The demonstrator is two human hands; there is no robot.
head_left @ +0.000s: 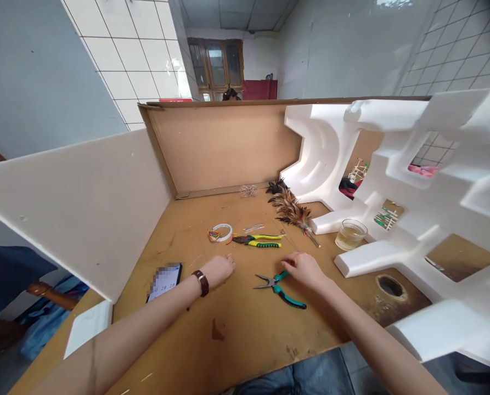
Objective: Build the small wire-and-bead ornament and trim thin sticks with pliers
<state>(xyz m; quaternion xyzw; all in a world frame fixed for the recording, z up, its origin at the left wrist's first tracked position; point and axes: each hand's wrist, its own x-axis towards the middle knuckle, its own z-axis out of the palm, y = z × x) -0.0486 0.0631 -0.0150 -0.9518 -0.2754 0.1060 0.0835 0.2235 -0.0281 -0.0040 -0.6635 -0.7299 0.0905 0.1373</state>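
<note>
My right hand (pixel 304 267) has its fingers curled over one handle of the teal-and-black long-nose pliers (pixel 274 283). Their jaws are spread and point left, and the other handle lies bare on the table. To the left, my left hand (pixel 220 270), with a brown strap watch at the wrist, is closed low over the tabletop; anything inside it is too small to make out. Beyond both hands lie yellow-and-black combination pliers (pixel 261 240), and beside them a white ring with coloured wires (pixel 220 232). Several thin pale sticks (pixel 253 227) lie just behind.
A phone (pixel 164 281) showing a timer lies by my left forearm. White foam panels stand left (pixel 75 203) and right (pixel 393 164). Further back are a feather duster (pixel 289 208) and tangled wire (pixel 249 190). A glass bowl (pixel 350 235) and a table hole (pixel 390 287) are at right.
</note>
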